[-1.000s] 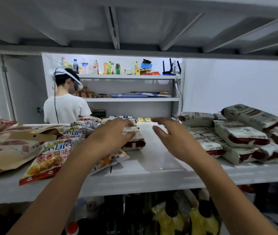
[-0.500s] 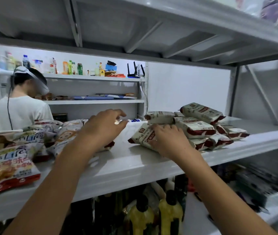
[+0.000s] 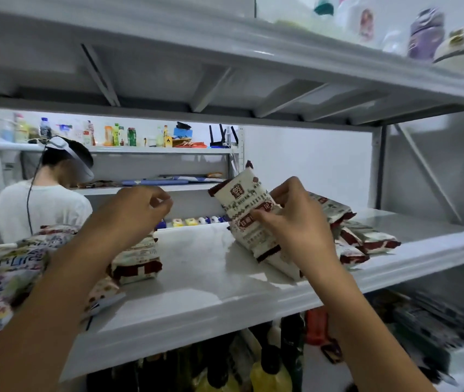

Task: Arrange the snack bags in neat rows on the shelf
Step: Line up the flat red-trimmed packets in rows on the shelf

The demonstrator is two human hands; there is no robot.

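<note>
Right hand at about 3 o'clock from frame centre, clasped around a white-and-maroon snack bag, thumb across the printed front, other fingers behind. Bag tilted, top corner toward 11 o'clock, lower end near the white shelf; contact with the board not clear. Under it, a second bag of the same kind, lying flat.

At 3 o'clock from that hand, a loose pile of matching bags, overlapping, some tipped on edge, not in rows.

Left hand at roughly 9 o'clock from the held bag, raised above the shelf, fingers curled loosely inward, thumb near the fingertips, nothing visible in it. Just below the left wrist, at 6 o'clock, another white-and-maroon bag, resting flat on the shelf. Farther toward 8 o'clock, a heap of colourful chip bags with large lettering, overlapping one another and reaching the left edge of the frame.

Between the two groups of bags, bare shelf surface, glossy.

Toward 10 o'clock, beyond the shelf, a person in a white T-shirt with a headset, facing a far rack loaded with bottles and small boxes.

Below the shelf at 6 o'clock, dark-capped bottles with yellow contents, blurred. On the upper shelf at 1 o'clock, a purple container, blurred too.
</note>
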